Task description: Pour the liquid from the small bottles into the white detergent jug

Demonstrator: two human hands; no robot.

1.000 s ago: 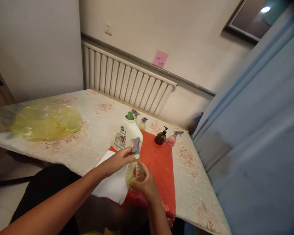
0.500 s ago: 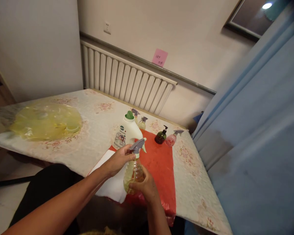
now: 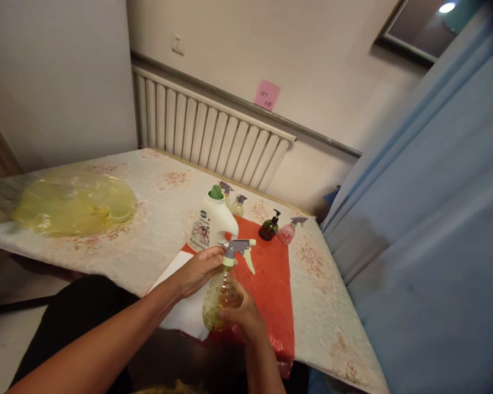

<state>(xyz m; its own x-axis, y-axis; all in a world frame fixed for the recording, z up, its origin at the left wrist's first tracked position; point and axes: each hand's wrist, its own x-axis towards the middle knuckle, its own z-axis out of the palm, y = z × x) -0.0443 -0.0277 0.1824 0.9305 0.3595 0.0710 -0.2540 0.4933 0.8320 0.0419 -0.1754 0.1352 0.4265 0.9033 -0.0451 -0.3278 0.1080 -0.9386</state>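
A clear spray bottle (image 3: 218,293) with yellowish liquid is held over the near table edge. My right hand (image 3: 245,319) is wrapped round its lower body. My left hand (image 3: 198,270) pinches the neck just under the grey trigger head (image 3: 237,248), whose pale nozzle and lever point right. Behind it stands a white detergent jug (image 3: 212,223) with a green spout.
A red sheet (image 3: 271,284) and a white cloth (image 3: 184,312) lie on the floral tablecloth (image 3: 156,219). Small spray bottles (image 3: 237,206), a dark pump bottle (image 3: 268,229) and a pink sprayer (image 3: 288,232) stand at the back. A yellow plastic bag (image 3: 72,202) lies left. A blue curtain (image 3: 427,219) hangs right.
The trigger head has turned from facing away to pointing right while my left hand twisted at the neck. The bottle has tilted slightly and dropped a little.
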